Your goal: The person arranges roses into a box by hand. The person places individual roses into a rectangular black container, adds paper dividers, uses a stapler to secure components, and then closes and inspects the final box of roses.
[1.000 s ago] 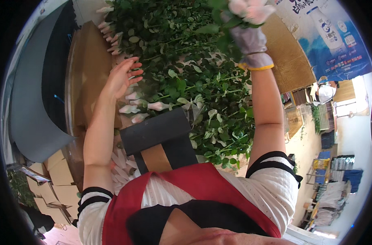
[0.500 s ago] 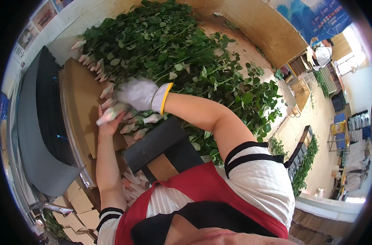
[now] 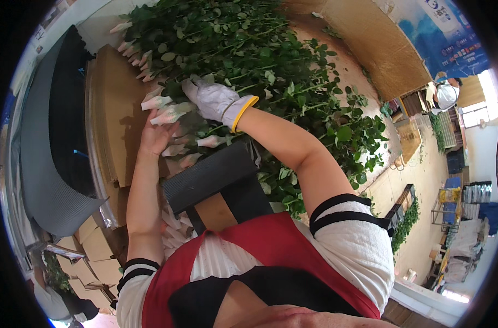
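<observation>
My gloved right hand [image 3: 208, 101], in a pale glove with a yellow cuff, is closed on rose stems just behind two pink buds in white netting [image 3: 169, 113]. My bare left hand [image 3: 157, 134] is palm up just below those buds, its fingers loosely apart and partly hidden by them. Leafy roses [image 3: 232, 44] lie in a broad pile beyond my hands, their netted heads toward the left. A black ridged sheet [image 3: 205, 177] lies folded between me and the flowers.
Tall brown cardboard [image 3: 115, 109] and dark grey sheets [image 3: 41, 164] stand along the left. A cardboard panel [image 3: 369, 38] borders the back right. Farther right are a person in white [image 3: 446, 94] and a rack [image 3: 446, 210]. Another person [image 3: 60, 298] shows at lower left.
My right hand has come from the upper right across the pile to beside my left hand, bringing a rose. My left hand has shifted slightly, now under the buds.
</observation>
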Demonstrator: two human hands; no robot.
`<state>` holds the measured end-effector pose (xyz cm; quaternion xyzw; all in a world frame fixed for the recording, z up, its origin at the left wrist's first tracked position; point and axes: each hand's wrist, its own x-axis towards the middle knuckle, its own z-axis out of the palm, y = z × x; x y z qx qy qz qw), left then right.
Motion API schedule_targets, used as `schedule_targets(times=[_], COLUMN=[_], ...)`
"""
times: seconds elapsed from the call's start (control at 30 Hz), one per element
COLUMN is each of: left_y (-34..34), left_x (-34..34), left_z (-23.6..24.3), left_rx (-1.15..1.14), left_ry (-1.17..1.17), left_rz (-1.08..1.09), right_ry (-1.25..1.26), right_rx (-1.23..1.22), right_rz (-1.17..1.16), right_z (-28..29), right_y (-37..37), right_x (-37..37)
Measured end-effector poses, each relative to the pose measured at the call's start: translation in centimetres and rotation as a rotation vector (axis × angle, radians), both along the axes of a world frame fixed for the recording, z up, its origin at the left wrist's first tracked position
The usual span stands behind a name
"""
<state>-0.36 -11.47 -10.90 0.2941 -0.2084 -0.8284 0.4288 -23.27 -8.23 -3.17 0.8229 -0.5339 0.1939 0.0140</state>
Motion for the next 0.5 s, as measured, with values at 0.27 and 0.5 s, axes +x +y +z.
schedule_targets(times=[0.27, 0.5], left_y=[0.5, 0.8], left_x=[0.9, 0.1], left_z=[1.2, 2.4], left_rx=[-0.063, -0.184], left_ry=[-0.048, -0.143], left_rz=[-0.01, -0.017], right_ry=[0.122, -0.063], right_rx=[0.045, 0.12], right_rz=[-0.002, 0.087], right_z=[4.5, 6.5], right_y=[0.6, -1.9], right_x=[0.3, -0.8])
